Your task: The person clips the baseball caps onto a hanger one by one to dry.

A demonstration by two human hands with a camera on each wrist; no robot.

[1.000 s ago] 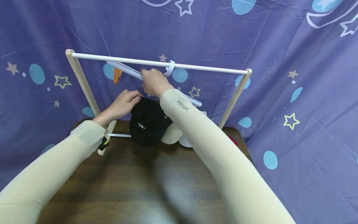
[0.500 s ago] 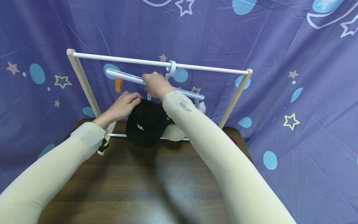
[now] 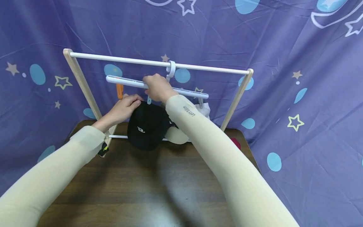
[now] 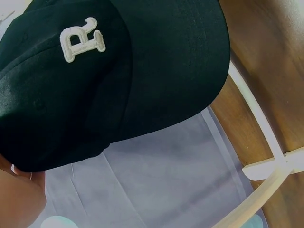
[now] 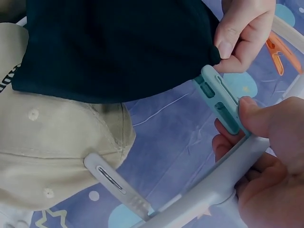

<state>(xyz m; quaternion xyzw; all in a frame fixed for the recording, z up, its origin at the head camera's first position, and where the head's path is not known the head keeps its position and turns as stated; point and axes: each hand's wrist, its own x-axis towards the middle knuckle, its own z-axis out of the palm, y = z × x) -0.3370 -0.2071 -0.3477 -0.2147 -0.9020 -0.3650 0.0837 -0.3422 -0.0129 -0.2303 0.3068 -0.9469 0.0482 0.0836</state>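
Note:
A black baseball cap [image 3: 148,126] with a white letter on its front [image 4: 81,40] hangs from my left hand [image 3: 122,108], whose thumb and fingers pinch its edge. My right hand [image 3: 158,87] is at the middle of a white clip hanger [image 3: 127,82]. There it pinches a teal clip [image 5: 219,100] between thumb and fingers; the clip's tip is right at the cap's edge, close to my left thumb. Beside it, a grey clip [image 5: 114,183] on the hanger holds a beige cap [image 5: 52,142]. An orange clip [image 3: 119,90] hangs at the hanger's left end with nothing in it.
The hanger's hook [image 3: 171,70] loops over the white rail [image 3: 119,59] of a wooden-sided rack [image 3: 82,82]. A white item [image 3: 202,110] hangs at the hanger's right end. Something red [image 3: 236,143] lies on the brown table [image 3: 127,189], and a patterned curtain [image 3: 283,63] stands behind.
The hanger's left end has swung down and its right end has risen, so it lies more level. The black cap has shifted slightly left and down with my left hand.

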